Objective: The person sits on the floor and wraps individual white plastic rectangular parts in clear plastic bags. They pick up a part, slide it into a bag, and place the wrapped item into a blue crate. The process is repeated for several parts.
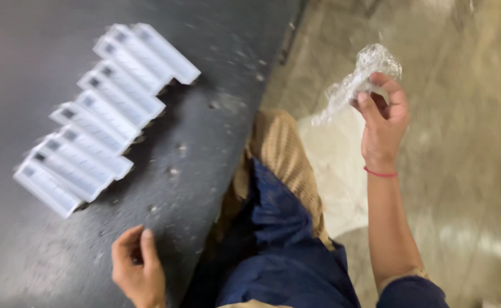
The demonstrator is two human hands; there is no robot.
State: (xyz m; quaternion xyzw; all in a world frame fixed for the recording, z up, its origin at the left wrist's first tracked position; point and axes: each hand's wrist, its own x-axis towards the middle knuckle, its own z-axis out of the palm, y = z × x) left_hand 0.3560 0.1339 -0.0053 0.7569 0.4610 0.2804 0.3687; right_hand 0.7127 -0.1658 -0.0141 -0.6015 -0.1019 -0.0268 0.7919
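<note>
- The left hand rests low on the dark worktop, fingers curled loosely inward with the thumb raised; it grips nothing that can be seen, and sits near the table's edge, as if steadying there.
- Between the arms, blue trousers and a tan garment show the person standing or crouching just beside the worktop.
- The right hand, a red thread at its wrist, is lifted out over the concrete floor, well apart from the table. Its fingers and thumb pinch a crumpled wad of clear plastic wrap, which trails down to the left, held clear of the other goods.
- Farther off on the worktop lies a slanted row of long white rectangular packs, overlapping one another. Each has a small dark square near one end; blur hides any print.
</note>
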